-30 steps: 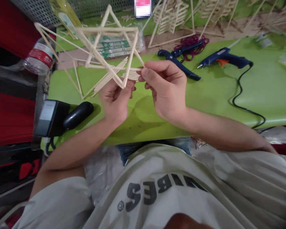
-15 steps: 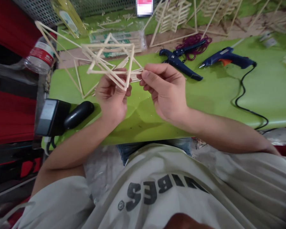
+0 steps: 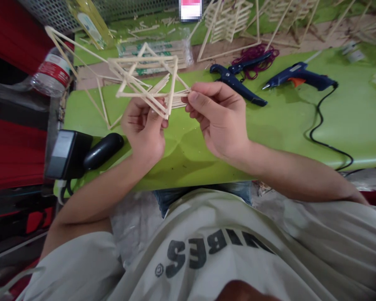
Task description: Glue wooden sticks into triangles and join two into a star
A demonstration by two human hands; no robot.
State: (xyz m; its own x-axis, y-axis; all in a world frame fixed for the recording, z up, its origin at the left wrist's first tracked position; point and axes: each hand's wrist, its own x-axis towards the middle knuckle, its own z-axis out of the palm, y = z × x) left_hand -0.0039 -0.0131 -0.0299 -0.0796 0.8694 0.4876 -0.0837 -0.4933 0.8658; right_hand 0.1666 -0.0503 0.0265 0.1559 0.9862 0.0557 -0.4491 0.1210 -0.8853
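Note:
A frame of thin wooden sticks (image 3: 144,59), joined in star-like triangles, is held up above the green table. My left hand (image 3: 146,129) grips its lower part, thumb on a stick near the bottom corner; some of the fingers are hidden behind the sticks. With thumb and forefinger my right hand (image 3: 221,117) pinches the frame's right corner, where sticks meet. Behind and below the frame, loose wooden sticks (image 3: 178,101) lie on the table between my hands.
A blue cutter (image 3: 238,85) and a blue glue gun (image 3: 303,77) with a black cord lie right of my hands, near purple string (image 3: 253,62). Leftward are a black box (image 3: 70,152), a dark rounded case (image 3: 103,151) and a plastic bottle (image 3: 52,71). Stick structures (image 3: 228,21) stand behind.
My left hand has shifted slightly left and down along the frame. My right hand keeps its pinch, and the frame has barely moved.

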